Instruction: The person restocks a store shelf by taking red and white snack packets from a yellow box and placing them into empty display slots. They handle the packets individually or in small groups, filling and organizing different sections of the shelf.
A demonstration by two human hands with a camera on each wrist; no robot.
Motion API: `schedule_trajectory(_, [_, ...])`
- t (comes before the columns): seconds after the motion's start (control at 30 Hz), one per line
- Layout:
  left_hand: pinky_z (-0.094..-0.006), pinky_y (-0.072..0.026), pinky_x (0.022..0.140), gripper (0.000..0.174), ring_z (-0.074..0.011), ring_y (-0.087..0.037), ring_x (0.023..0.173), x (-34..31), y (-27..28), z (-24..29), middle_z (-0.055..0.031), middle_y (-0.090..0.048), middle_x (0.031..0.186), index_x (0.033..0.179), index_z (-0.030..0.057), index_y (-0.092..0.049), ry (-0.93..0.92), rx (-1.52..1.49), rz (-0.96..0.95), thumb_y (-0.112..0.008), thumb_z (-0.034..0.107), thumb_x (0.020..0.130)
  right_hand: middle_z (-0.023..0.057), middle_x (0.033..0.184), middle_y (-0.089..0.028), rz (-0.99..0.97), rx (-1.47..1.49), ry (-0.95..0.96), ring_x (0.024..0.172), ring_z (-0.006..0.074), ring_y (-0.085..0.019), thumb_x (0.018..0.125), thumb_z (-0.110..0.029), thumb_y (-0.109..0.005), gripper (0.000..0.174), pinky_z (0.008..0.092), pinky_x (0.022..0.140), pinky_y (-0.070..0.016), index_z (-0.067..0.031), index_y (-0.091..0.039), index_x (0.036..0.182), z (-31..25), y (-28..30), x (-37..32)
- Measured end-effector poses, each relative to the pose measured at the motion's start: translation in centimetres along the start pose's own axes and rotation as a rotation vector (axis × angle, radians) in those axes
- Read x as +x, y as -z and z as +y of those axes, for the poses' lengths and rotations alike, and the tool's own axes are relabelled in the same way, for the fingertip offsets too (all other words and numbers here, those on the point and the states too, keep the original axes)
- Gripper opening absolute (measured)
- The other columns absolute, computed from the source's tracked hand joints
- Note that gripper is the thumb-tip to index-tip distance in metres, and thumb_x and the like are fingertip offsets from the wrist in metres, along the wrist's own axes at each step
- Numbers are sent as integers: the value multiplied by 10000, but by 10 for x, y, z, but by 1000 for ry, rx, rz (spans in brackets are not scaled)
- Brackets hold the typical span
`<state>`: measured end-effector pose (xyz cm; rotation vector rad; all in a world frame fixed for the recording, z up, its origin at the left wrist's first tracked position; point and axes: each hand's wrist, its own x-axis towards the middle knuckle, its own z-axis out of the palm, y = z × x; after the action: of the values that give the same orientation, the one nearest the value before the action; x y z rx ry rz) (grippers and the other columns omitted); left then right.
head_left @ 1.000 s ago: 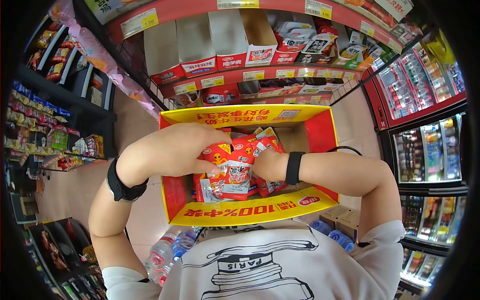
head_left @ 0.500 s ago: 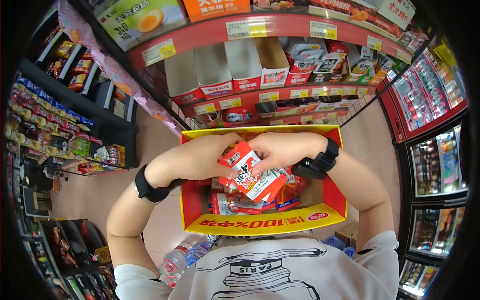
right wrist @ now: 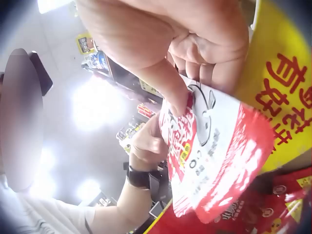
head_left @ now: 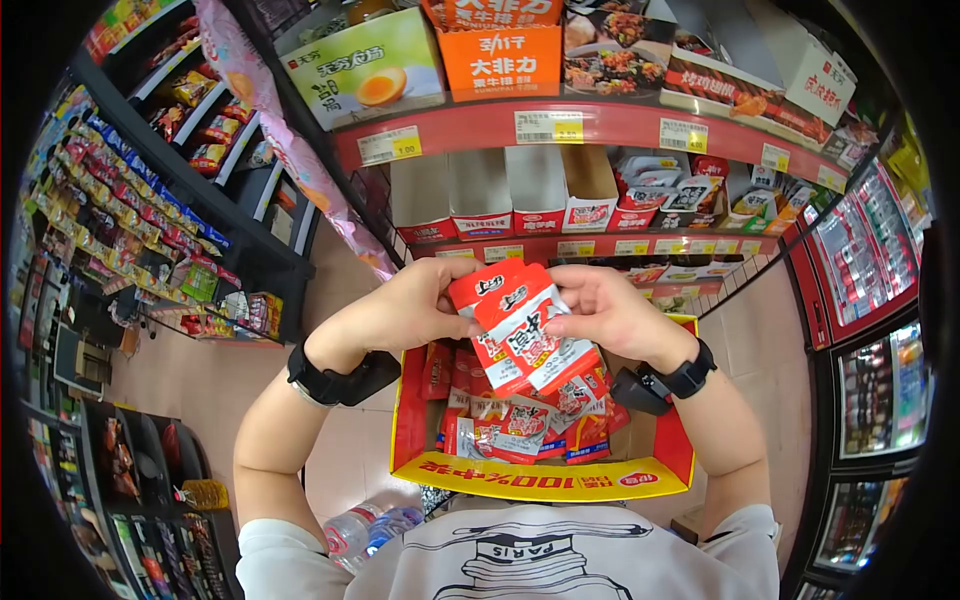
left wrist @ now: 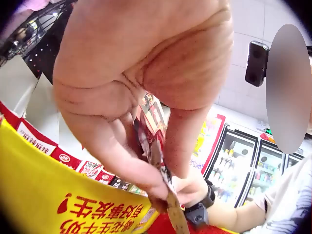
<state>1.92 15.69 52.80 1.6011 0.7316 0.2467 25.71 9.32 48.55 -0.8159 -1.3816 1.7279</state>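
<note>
Two or more overlapping red-and-white snack packets (head_left: 528, 335) are held up over an open yellow-and-red carton (head_left: 545, 482). My left hand (head_left: 425, 308) pinches them at the left edge, thumb toward me. At the right edge my right hand (head_left: 612, 312) grips them, its thumb lying across the printed front. In the left wrist view the packets (left wrist: 171, 207) appear edge-on between thumb and fingers. The right wrist view shows the front of a packet (right wrist: 219, 141) sloping down from the thumb. Below, more red snack packets (head_left: 500, 430) lie loosely in the carton.
A shelf rack with red price rails (head_left: 620, 130) stands just beyond the carton. Its lower tier has open white display boxes (head_left: 480, 190). Snack racks (head_left: 130, 220) line the left, drink fridges (head_left: 875, 390) the right. Bottles (head_left: 365, 530) stand on the floor near me.
Both hands, working down in the carton earlier, have risen toward the shelf with packets between them. The packets have turned more upright and fanned apart. The head view has tilted upward.
</note>
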Motion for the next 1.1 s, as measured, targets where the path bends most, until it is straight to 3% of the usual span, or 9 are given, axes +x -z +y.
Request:
schedule_trajectory(0.23, [-277,-489,869,441,-118,-574,1012,-7,13,4,-71,-606,1108,1217,-44,-469,-33,23,89,-654,3,821,90,1038,-647,417,239,331,923,131,-624,854,-10,-579,309,271,827,-490,8,-514,1156,-11,16,-6])
schedule_trajectory(0.47, [-285,-465,907,474,-122,-548,1064,1,4,5,-70,-597,1138,1251,-34,-439,-34,-19,33,-655,24,834,78,1072,-630,310,250,329,959,125,-600,836,-36,-613,335,284,862,-469,-6,-524,1157,-10,8,-6])
schedule_trajectory(0.6, [-272,-458,853,350,-107,-547,989,9,-14,21,-62,-592,1068,1209,-29,-459,-60,-80,23,-544,22,874,39,1015,-634,365,-81,230,911,99,-598,809,-25,-662,340,266,810,-488,-12,-554,1131,8,-3,1])
schedule_trajectory(0.67, [-249,-424,846,338,-98,-512,982,14,-18,25,-41,-556,1054,1213,-6,-458,-141,2,13,-477,33,877,40,1005,-637,396,-102,238,905,98,-601,808,-28,-667,330,267,808,-490,-7,-556,1118,9,-6,0])
schedule_trajectory(0.73, [-254,-417,875,350,-99,-508,1022,12,-20,30,-56,-554,1111,1216,-9,-455,-71,-140,-16,-489,33,870,49,987,-641,415,-92,236,906,98,-603,809,-30,-668,290,261,804,-492,2,-565,1078,4,-10,-2])
schedule_trajectory(0.83, [-278,-446,844,340,-119,-552,983,16,-27,23,-87,-600,1066,1198,-16,-468,-104,-198,10,-534,69,875,48,963,-613,435,-206,329,864,94,-596,752,-36,-722,516,245,709,-487,-14,-469,1201,6,-12,-4])
schedule_trajectory(0.9, [-267,-459,808,358,-118,-549,928,14,-28,29,-74,-592,1059,1231,-7,-451,-66,241,67,-558,97,906,52,964,-603,450,-225,320,853,94,-592,732,-30,-730,564,244,695,-481,-17,-444,1218,1,-19,-7])
schedule_trajectory(1.03, [-279,-468,754,295,-137,-568,859,9,-36,32,-111,-611,971,1137,-19,-475,-159,506,118,-583,109,894,90,1049,-588,341,-287,216,852,102,-583,695,-12,-726,585,237,688,-470,-9,-438,1203,-13,-18,-11])
schedule_trajectory(1.1, [-288,-473,707,316,-156,-583,787,10,-40,29,-127,-617,902,1130,-16,-475,-259,590,123,-610,92,865,85,977,-630,336,-314,267,778,116,-595,688,-5,-718,473,248,658,-479,-7,-515,1115,-10,-14,-10])
